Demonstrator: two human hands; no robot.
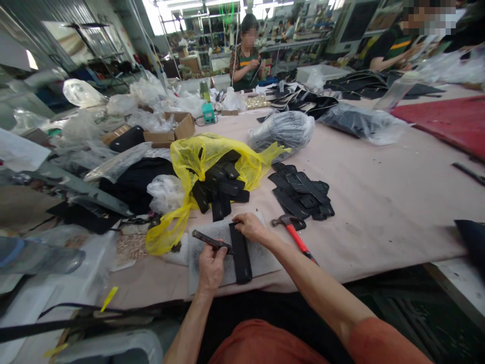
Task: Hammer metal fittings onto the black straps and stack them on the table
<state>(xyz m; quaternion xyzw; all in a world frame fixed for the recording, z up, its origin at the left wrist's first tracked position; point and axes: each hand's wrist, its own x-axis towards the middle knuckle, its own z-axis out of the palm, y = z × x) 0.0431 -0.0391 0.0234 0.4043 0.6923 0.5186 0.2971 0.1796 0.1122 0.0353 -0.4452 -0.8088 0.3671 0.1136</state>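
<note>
A black strap piece (240, 255) lies lengthwise on a grey work slab (265, 258) at the table's near edge. My right hand (250, 226) rests on the strap's far end, fingers curled and pressing it down. My left hand (210, 268) is closed round a dark metal punch tool (206, 239), whose tip meets the strap's left edge. A red-handled hammer (294, 233) lies just right of the slab, untouched.
A yellow plastic bag (197, 156) spills black strap pieces beyond the slab. A loose pile of black pieces (301, 194) lies to the right. Clear bags and cardboard boxes (172, 130) crowd the left. Two other people work at the far end.
</note>
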